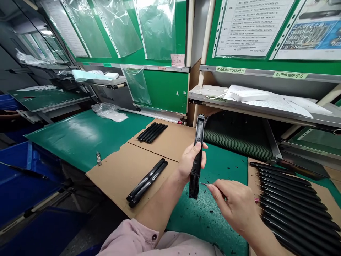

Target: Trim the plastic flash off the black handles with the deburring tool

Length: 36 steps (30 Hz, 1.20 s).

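My left hand [187, 160] is closed around a long black plastic part [199, 131], held upright above the green mat with its hollow, ribbed side facing me. In my right hand [236, 201] a thin pointed knife-like tool [204, 184] is pinched; its metal tip is beside the part's lower end. Whether the tip touches the part, I cannot tell. A pink end of the tool sticks out behind my right hand, while the rest of its handle is hidden by the fingers. Small black shavings [211, 211] lie scattered on the mat below.
Many similar black parts [295, 199] lie in a row on cardboard at right. Two glossy ones [146, 183] and several slimmer ones [152, 132] rest on the left cardboard [112, 181], near a small tube [98, 158]. A ribbed conveyor belt [234, 137] runs under the paper-laden shelf [197, 95].
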Available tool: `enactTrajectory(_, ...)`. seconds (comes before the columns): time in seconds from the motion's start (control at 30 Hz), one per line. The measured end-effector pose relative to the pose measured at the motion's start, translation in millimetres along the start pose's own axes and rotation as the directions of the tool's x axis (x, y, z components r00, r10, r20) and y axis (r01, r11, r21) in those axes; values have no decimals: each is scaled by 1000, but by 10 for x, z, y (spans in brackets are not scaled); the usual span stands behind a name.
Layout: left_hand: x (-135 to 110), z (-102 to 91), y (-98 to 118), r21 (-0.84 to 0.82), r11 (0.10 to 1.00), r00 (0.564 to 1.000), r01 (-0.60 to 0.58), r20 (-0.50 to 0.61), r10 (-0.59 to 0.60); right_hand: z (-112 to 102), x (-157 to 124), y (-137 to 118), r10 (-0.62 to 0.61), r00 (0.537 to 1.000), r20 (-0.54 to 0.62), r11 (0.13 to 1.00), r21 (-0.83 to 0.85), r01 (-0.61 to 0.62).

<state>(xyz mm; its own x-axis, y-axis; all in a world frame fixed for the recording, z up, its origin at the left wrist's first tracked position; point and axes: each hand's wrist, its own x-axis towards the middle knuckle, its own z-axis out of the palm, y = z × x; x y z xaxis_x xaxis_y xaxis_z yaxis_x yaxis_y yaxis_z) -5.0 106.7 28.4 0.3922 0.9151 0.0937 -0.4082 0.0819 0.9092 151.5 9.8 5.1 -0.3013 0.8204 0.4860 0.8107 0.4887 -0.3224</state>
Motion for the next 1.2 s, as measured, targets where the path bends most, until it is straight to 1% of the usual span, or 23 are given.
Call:
enactTrajectory(0.13,-4,64,-32,20,999,999,30,23,-31,20,-9,24,-59,998,-4,998,-26,58)
enactTrajectory(0.37,-17,132,-66,62,996,995,61,73,-66,29,-25,90,-119,993,-17,993,-30,119)
enactTrajectory(0.5,-11,153,-78,82,995,991,62,113,-71,44,-51,91,-171,984,-54,974,-161,161)
enactTrajectory(0.57,-13,162,-74,104,993,983,46,171,-63,23,-60,90,-195,980,-43,962,-204,182)
enactTrajectory(0.6,-19,168,-70,116,992,976,41,210,-65,3,-61,95,-195,981,-14,963,-193,189)
enactTrajectory(0.67,-42,193,-62,125,991,954,46,290,-81,-50,-51,117,-162,982,100,982,-83,170)
enactTrajectory(0.7,-58,212,-57,125,991,940,56,327,-95,-75,-41,134,-127,974,187,992,13,127)
enactTrajectory(0.73,-76,234,-50,123,990,926,69,360,-110,-93,-27,153,-86,954,286,989,137,49)
enactTrajectory(0.77,-95,260,-42,120,990,913,81,390,-122,-99,-14,173,-51,914,402,951,298,-78)
enactTrajectory(0.8,-112,288,-32,116,989,900,90,416,-130,-91,-2,191,-42,853,520,856,458,-238)
enactTrajectory(0.83,-127,315,-20,112,989,888,97,439,-137,-65,5,207,-64,783,619,714,577,-398)
enactTrajectory(0.87,-138,340,-5,107,989,879,102,456,-140,-22,5,217,-109,721,685,556,643,-527)
enactTrajectory(0.9,-143,360,11,99,990,875,102,464,-137,36,-2,222,-157,679,717,419,671,-612)
enactTrajectory(0.93,-142,374,26,93,991,878,99,460,-131,102,-16,222,-193,658,727,325,681,-657)
enactTrajectory(0.97,-134,380,39,91,992,886,91,447,-122,171,-37,218,-209,655,726,276,687,-673)
enactTrajectory(1.03,-105,365,52,90,994,909,65,405,-97,285,-95,204,-191,676,711,224,702,-676)
enactTrajectory(1.1,-67,318,40,85,995,932,42,356,-70,334,-161,196,-143,704,695,178,718,-673)
enactTrajectory(1.13,-50,287,24,78,996,941,36,332,-60,330,-193,199,-94,724,684,165,728,-666)
enactTrajectory(1.17,-36,256,2,69,997,950,32,307,-52,309,-220,207,-19,746,665,168,738,-653)
enactTrajectory(1.2,-27,228,-25,62,998,959,29,279,-46,274,-242,220,76,772,631,197,750,-632)
